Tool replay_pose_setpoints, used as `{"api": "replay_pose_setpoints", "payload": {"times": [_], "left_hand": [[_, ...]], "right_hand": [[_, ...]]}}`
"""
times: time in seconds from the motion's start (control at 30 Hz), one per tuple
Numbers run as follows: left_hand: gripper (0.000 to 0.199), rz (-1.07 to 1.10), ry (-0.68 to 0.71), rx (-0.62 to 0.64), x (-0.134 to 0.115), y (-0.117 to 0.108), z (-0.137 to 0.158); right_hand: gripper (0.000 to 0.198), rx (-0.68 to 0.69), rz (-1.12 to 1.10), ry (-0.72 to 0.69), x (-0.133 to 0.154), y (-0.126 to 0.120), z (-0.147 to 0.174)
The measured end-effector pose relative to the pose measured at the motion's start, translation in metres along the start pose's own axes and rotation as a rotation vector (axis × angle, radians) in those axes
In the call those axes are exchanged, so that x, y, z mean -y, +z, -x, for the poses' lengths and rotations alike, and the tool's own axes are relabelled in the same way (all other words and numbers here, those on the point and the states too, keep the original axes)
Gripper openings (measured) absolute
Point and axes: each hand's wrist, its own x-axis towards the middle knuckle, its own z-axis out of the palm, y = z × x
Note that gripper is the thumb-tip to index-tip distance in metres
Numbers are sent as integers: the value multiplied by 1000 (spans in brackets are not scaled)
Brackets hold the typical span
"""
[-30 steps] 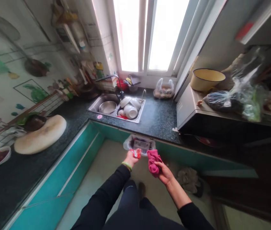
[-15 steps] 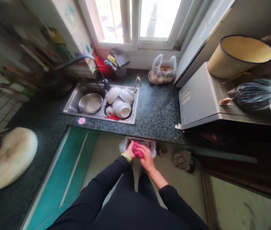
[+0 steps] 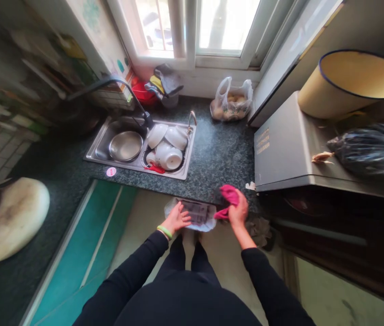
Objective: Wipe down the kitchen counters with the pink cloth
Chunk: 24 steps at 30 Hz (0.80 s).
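Note:
My right hand (image 3: 238, 211) grips a crumpled pink cloth (image 3: 230, 195) at the front edge of the dark speckled counter (image 3: 217, 156). Part of the cloth hangs down to the left of my fingers. My left hand (image 3: 177, 218) is empty, its fingers spread and the palm turned partly up. A green band (image 3: 165, 232) circles that wrist. Below and between my hands, a bin with a pale plastic liner (image 3: 207, 225) stands on the floor, something dark and flat showing inside it.
A steel double sink (image 3: 91, 151) holds a metal basin (image 3: 126, 146) and stacked white bowls (image 3: 171, 156). A plastic bag of round items (image 3: 231, 102) sits by the window. At right, a grey appliance (image 3: 282, 147) bears a cream enamel pot (image 3: 328, 99). A round wooden board (image 3: 25, 217) lies left.
Both hands were together on the bunched cloth over the bin. Now they are apart: the left has let go and opened, while the right has carried the cloth rightward to the counter edge.

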Motion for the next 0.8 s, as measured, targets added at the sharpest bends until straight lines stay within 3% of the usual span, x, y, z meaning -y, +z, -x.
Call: {"api": "replay_pose_setpoints", "payload": {"times": [0.07,0.1,0.17,0.23,0.3,0.4,0.47,0.53,0.63,0.73,0.8], "left_hand": [[70,49,14,-47,8,-8,1],[67,77,21,-73,12,-13,2],[60,126,30,-129,18,-22,6],[53,154,37,-181,22,-29,11],[46,178,50,-203,22,-32,16],[42,238,71,-183,16,-35,22],[45,258,67,-167,12,-36,23],[47,252,73,-162,11,-38,22],[47,260,90,-165,17,-39,19],[48,284,80,-146,27,-40,18],[49,297,76,-140,31,-40,17]], "right_hand": [[62,-110,69,51,-8,12,-22],[60,-91,69,44,-6,27,-26],[59,58,16,-36,12,70,-14],[59,231,-52,-147,39,112,19],[57,404,-118,-251,62,138,60],[49,596,-198,-344,67,133,106],[51,622,-221,-358,55,111,107],[57,594,-233,-376,42,85,73],[57,417,-189,-376,30,56,-24],[56,139,-10,-198,25,59,-110],[54,99,44,-136,28,79,-122]]}}
